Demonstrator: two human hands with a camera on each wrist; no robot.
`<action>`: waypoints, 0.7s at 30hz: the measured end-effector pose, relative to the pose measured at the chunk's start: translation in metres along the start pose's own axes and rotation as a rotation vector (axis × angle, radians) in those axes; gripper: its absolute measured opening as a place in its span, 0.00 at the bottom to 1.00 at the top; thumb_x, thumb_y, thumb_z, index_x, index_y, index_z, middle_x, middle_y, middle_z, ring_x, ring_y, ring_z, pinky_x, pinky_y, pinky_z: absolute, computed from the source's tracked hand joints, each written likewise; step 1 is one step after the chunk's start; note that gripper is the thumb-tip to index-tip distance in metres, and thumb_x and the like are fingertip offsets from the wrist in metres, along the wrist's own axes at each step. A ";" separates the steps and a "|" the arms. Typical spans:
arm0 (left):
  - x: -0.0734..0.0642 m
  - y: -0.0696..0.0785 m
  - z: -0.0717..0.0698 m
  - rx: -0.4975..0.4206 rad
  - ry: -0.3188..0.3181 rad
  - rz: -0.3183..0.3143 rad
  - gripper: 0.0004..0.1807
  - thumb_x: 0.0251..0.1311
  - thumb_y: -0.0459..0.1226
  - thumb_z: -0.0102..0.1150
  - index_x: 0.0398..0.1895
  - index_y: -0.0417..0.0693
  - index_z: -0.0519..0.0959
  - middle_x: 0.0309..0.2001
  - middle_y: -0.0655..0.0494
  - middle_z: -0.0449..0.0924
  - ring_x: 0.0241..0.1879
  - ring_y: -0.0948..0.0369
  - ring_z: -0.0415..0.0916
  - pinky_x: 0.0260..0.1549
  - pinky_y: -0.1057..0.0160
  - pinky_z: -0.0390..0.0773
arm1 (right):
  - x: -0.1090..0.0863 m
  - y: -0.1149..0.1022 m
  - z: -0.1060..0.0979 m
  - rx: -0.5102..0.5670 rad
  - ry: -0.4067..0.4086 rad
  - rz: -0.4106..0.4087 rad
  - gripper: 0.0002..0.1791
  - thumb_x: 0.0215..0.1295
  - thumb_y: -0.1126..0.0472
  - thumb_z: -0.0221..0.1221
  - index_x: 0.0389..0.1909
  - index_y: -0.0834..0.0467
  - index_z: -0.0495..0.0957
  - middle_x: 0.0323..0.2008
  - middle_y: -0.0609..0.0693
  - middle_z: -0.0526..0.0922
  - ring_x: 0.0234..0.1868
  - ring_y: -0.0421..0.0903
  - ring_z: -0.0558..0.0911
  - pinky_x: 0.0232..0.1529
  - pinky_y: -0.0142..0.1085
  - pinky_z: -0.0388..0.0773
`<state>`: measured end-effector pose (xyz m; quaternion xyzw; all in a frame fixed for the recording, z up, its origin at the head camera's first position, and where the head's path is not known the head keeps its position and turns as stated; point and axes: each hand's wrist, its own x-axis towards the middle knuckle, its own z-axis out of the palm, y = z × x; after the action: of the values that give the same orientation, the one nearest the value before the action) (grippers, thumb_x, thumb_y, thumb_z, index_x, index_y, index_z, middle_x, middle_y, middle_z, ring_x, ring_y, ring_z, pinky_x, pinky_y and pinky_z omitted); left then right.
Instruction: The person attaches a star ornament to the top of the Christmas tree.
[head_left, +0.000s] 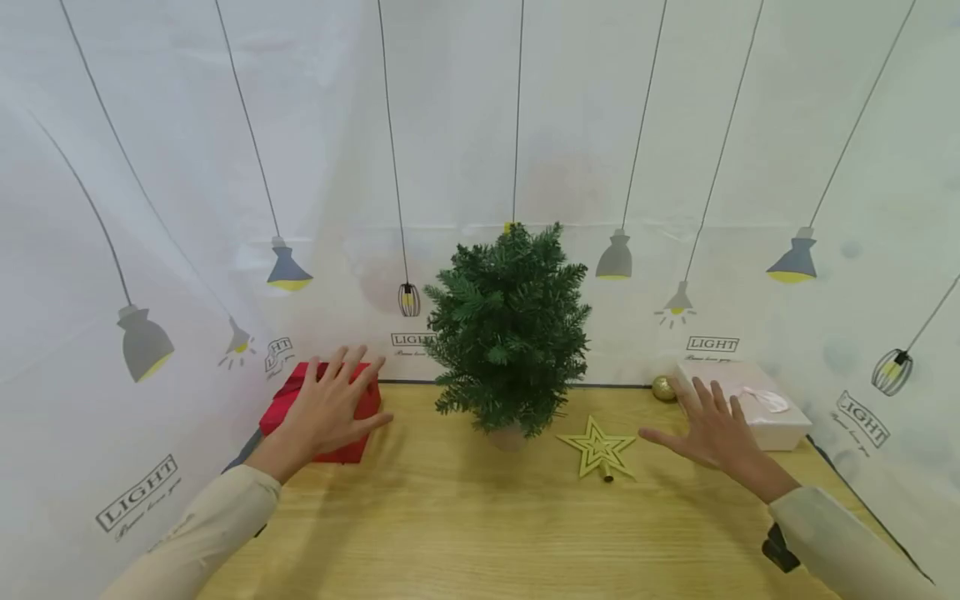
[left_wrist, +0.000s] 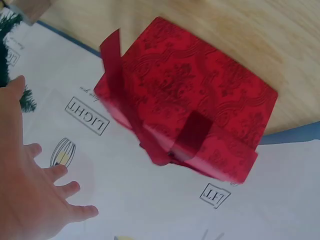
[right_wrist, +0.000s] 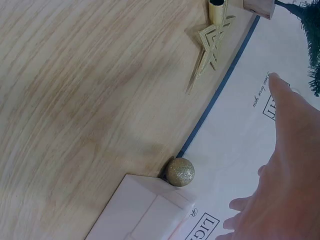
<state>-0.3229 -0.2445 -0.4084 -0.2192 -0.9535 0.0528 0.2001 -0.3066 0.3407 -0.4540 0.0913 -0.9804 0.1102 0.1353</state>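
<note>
My left hand (head_left: 330, 410), fingers spread, hovers over a red gift box (head_left: 349, 450) with a red ribbon. The left wrist view shows a gap between that hand (left_wrist: 30, 175) and the box (left_wrist: 200, 85). On the other side, my right hand (head_left: 708, 429) is held up with fingers apart, near a pale pink gift box (head_left: 780, 425) with a bow. A gold glitter ball (head_left: 663, 388) lies against that box's left side. Between the hands stands a small green Christmas tree (head_left: 513, 333). A gold star tree topper (head_left: 598, 448) lies flat right of the tree's base. Neither hand holds anything.
Everything stands on a light wooden table (head_left: 465, 533). A white backdrop (head_left: 465, 108) printed with hanging lamps rises along the table's back and sides. The tree's round wooden base (right_wrist: 259, 7) shows at the top of the right wrist view.
</note>
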 end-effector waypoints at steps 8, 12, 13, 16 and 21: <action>0.018 0.001 -0.019 -0.016 0.076 0.031 0.50 0.63 0.63 0.64 0.82 0.51 0.60 0.77 0.39 0.61 0.74 0.38 0.60 0.68 0.26 0.58 | -0.003 -0.002 0.004 0.043 0.003 -0.006 0.54 0.60 0.28 0.65 0.75 0.62 0.65 0.73 0.77 0.61 0.70 0.84 0.57 0.62 0.81 0.52; 0.026 0.002 -0.029 -0.040 0.130 0.050 0.47 0.64 0.60 0.65 0.81 0.50 0.61 0.76 0.39 0.63 0.74 0.38 0.61 0.67 0.26 0.59 | -0.004 -0.002 0.009 0.051 0.006 -0.025 0.53 0.61 0.29 0.65 0.76 0.61 0.64 0.73 0.75 0.61 0.70 0.84 0.57 0.63 0.80 0.54; 0.028 0.003 -0.031 -0.048 0.139 0.052 0.47 0.65 0.59 0.65 0.80 0.50 0.61 0.76 0.39 0.64 0.73 0.37 0.61 0.67 0.27 0.59 | -0.004 -0.003 0.010 0.055 0.002 -0.029 0.54 0.61 0.29 0.65 0.77 0.61 0.63 0.73 0.75 0.61 0.70 0.83 0.57 0.63 0.80 0.55; 0.033 0.004 -0.040 -0.072 0.155 0.057 0.45 0.66 0.58 0.65 0.80 0.49 0.62 0.75 0.39 0.65 0.73 0.37 0.61 0.68 0.27 0.59 | -0.006 -0.005 0.011 0.067 -0.020 -0.038 0.56 0.62 0.29 0.64 0.78 0.62 0.61 0.73 0.74 0.62 0.71 0.81 0.58 0.65 0.77 0.56; 0.043 0.007 -0.054 -0.082 0.161 0.065 0.45 0.68 0.59 0.62 0.81 0.50 0.60 0.75 0.40 0.64 0.74 0.38 0.61 0.70 0.29 0.59 | -0.008 -0.007 0.015 0.104 -0.035 -0.047 0.56 0.62 0.30 0.65 0.78 0.63 0.61 0.72 0.77 0.63 0.70 0.80 0.62 0.67 0.74 0.58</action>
<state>-0.3342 -0.2189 -0.3444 -0.2618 -0.9279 0.0023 0.2653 -0.3012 0.3318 -0.4693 0.1230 -0.9732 0.1561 0.1157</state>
